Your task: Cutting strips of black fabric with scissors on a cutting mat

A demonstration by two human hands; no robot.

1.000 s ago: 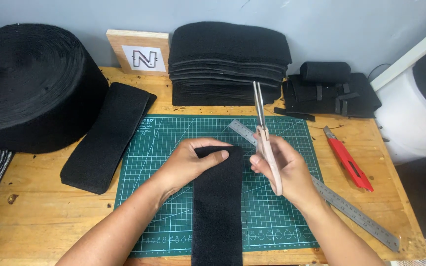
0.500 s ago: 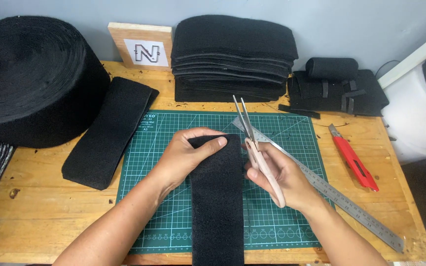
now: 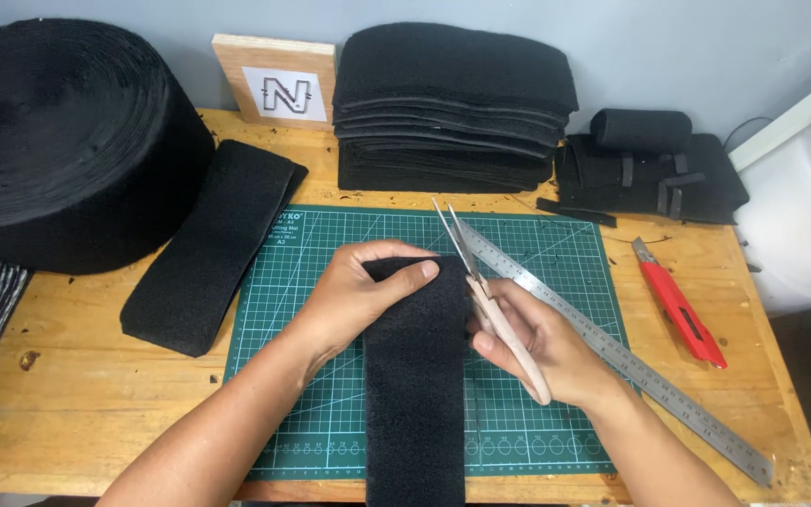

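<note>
Dominating the left end of a wooden workbench [image 3: 77,376], a big roll of black webbing [image 3: 68,141] sits beside a tall stack of cut black pieces [image 3: 457,103] at the back edge. A green cutting mat [image 3: 556,253] covers the middle of the bench, and on it lies a long black fabric strip [image 3: 415,394], running from the near edge up to the mat's centre. Left of the mat rests a shorter folded black strip [image 3: 208,244], partly overlapping the mat's corner. A steel ruler [image 3: 631,361] lies slantwise across the mat's right side, with a red utility knife [image 3: 678,305] just beyond it on bare wood.

The left hand [image 3: 363,296] is closed over the strip's far end, thumb on top, pinching the fabric flat. The right hand [image 3: 532,343] grips a pair of scissors [image 3: 481,282] by pale handles, blades slightly parted and pointing away, tips just beside the strip's top right corner.

A clean cut here likely depends on keeping the fabric taut under the thumb, holding the blades square to the strip's edge, and keeping the thumb clear of the blades' path.
</note>
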